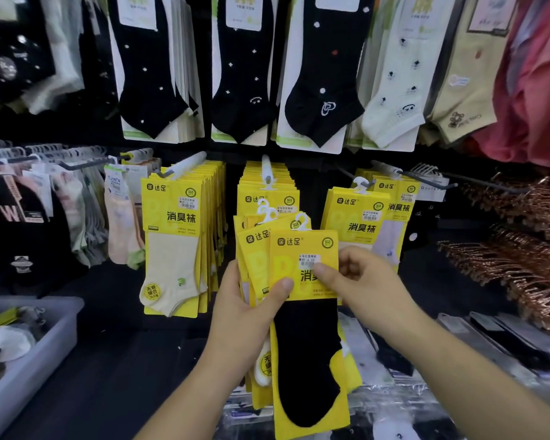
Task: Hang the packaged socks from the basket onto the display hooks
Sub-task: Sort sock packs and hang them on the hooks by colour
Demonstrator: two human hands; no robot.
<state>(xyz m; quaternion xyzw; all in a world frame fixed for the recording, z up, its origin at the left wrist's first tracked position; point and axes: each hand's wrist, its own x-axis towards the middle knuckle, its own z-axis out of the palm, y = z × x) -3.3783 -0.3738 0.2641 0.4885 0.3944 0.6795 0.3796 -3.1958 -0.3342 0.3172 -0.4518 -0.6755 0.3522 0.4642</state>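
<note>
Fingers (pixel 353 255) curled, thumbs forward — gripping sock packs (pixel 302 247)

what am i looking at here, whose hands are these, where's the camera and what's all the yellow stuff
No machine here: these are a person's two bare hands, filmed by one camera worn on the head, looking forward and down at a shop sock display. The left hand grips a bundle of yellow sock packs. The right hand pinches the front pack, which holds a black sock. Ahead, matching yellow packs hang from a display hook. A grey bin holding more socks sits at the lower left.
</note>
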